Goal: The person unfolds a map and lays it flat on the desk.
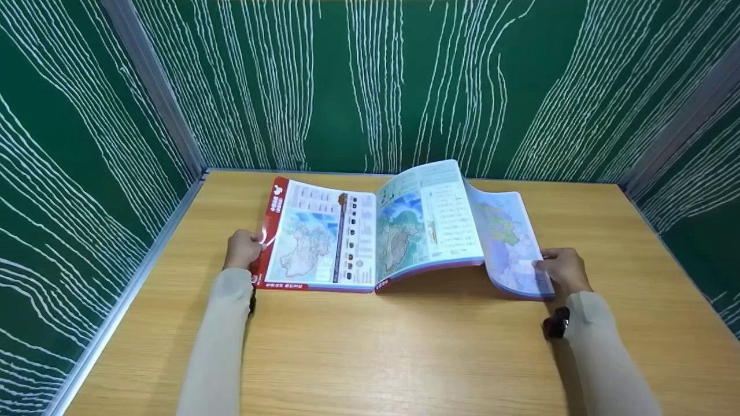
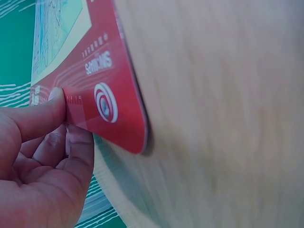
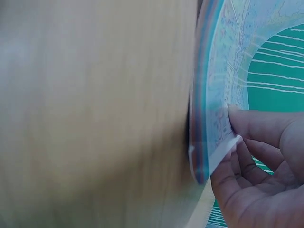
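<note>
A glossy fold-out map (image 1: 358, 231) lies spread across the wooden table, with map prints, text and a red left border. Its left panel is nearly flat, the middle part arches up off the table, and the right panel (image 1: 511, 242) curves down behind it. My left hand (image 1: 243, 249) pinches the red border; the left wrist view shows the thumb on top of the red corner (image 2: 107, 104) and curled fingers beneath. The outer edge of the right panel is pinched by my right hand (image 1: 565, 269). Up close, several layered edges (image 3: 202, 118) show beside that thumb.
The wooden table (image 1: 404, 352) has green panels (image 1: 370, 86) with wavy white lines at the back and both sides. Grey metal posts (image 1: 153, 81) stand at the rear corners. A dark object (image 1: 557, 323) is at the right wrist.
</note>
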`<act>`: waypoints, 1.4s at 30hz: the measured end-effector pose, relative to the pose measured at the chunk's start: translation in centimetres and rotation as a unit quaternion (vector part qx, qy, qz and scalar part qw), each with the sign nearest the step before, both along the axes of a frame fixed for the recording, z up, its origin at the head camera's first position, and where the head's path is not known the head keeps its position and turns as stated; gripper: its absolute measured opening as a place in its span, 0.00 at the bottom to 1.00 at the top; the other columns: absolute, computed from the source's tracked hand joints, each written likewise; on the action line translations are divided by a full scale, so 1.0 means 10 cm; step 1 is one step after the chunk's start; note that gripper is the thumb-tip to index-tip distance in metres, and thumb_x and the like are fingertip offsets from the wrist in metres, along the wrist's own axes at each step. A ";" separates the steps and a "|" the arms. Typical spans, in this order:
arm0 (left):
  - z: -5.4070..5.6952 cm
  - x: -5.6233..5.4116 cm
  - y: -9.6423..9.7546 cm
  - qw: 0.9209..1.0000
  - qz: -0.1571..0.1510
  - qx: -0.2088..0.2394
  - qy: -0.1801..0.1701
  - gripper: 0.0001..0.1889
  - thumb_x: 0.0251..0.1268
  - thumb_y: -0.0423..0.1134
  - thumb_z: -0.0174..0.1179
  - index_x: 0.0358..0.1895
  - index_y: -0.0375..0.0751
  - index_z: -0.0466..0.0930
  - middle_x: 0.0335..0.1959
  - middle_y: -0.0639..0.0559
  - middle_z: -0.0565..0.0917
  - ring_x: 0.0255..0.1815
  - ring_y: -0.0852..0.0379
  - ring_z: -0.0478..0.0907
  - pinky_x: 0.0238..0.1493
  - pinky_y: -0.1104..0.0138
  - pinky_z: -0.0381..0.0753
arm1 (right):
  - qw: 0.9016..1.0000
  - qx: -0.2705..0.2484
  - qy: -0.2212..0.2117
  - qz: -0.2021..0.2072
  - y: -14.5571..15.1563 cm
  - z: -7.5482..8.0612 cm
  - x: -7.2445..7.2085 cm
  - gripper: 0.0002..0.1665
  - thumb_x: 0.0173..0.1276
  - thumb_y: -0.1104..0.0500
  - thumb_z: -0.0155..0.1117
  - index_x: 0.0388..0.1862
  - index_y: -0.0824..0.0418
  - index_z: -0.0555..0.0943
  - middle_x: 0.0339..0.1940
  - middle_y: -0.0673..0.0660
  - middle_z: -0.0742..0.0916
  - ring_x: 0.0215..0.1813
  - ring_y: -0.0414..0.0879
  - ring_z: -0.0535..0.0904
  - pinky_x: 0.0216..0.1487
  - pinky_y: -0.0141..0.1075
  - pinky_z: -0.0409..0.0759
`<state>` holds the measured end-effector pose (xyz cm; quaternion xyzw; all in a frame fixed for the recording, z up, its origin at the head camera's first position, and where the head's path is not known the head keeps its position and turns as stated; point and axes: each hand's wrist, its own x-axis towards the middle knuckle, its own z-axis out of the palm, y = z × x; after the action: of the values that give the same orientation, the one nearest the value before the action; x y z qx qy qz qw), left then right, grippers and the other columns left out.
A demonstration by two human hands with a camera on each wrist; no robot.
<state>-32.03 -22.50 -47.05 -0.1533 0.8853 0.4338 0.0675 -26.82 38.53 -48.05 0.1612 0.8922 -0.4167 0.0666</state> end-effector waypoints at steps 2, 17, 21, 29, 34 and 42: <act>0.00 0.00 0.00 1.000 -0.002 -0.002 -0.001 0.21 0.68 0.30 0.53 0.63 0.27 0.70 0.58 0.31 0.77 0.55 0.40 0.77 0.57 0.49 0.78 | 1.000 0.009 0.008 0.001 0.02 0.00 0.01 0.32 0.66 0.61 0.59 0.65 0.76 0.67 0.64 0.77 0.72 0.63 0.67 0.70 0.60 0.54 0.73; -0.04 -0.03 -0.10 0.999 0.007 0.026 -0.036 0.22 0.72 0.31 0.48 0.67 0.30 0.67 0.59 0.34 0.77 0.58 0.40 0.76 0.59 0.49 0.77 | 0.999 -0.009 -0.016 -0.051 0.08 -0.03 -0.02 0.30 0.67 0.65 0.58 0.67 0.72 0.67 0.66 0.74 0.72 0.61 0.58 0.71 0.60 0.49 0.73; -0.02 -0.02 -0.10 0.999 0.005 0.021 -0.027 0.20 0.71 0.31 0.48 0.65 0.29 0.69 0.57 0.33 0.78 0.57 0.40 0.77 0.58 0.50 0.78 | 0.998 -0.010 -0.019 -0.055 0.10 -0.04 -0.02 0.31 0.67 0.65 0.58 0.68 0.72 0.66 0.67 0.74 0.71 0.63 0.60 0.70 0.63 0.51 0.71; -0.01 0.00 -0.10 1.000 -0.003 -0.004 -0.001 0.19 0.69 0.30 0.49 0.61 0.27 0.73 0.54 0.32 0.79 0.50 0.43 0.79 0.54 0.51 0.80 | 0.999 -0.009 -0.010 -0.046 0.16 -0.05 0.00 0.31 0.67 0.63 0.59 0.67 0.72 0.67 0.64 0.75 0.74 0.58 0.58 0.75 0.51 0.43 0.77; -0.01 0.00 -0.12 1.000 -0.009 -0.010 0.006 0.19 0.70 0.30 0.48 0.60 0.26 0.73 0.53 0.32 0.80 0.48 0.43 0.80 0.53 0.50 0.80 | 0.999 -0.018 -0.019 -0.047 0.19 -0.04 0.01 0.31 0.68 0.62 0.58 0.67 0.72 0.67 0.63 0.74 0.75 0.52 0.55 0.78 0.44 0.36 0.79; -0.03 0.00 -0.16 1.000 -0.006 -0.012 0.002 0.19 0.72 0.32 0.47 0.61 0.27 0.72 0.55 0.31 0.79 0.52 0.41 0.80 0.55 0.50 0.80 | 0.993 -0.056 -0.061 -0.088 0.20 -0.03 -0.02 0.30 0.70 0.63 0.55 0.70 0.68 0.65 0.59 0.67 0.78 0.43 0.44 0.78 0.36 0.30 0.79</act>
<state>-32.06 -24.10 -47.33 -0.1479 0.8915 0.4231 0.0660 -26.99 40.54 -48.37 0.2602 0.8443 -0.4592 0.0932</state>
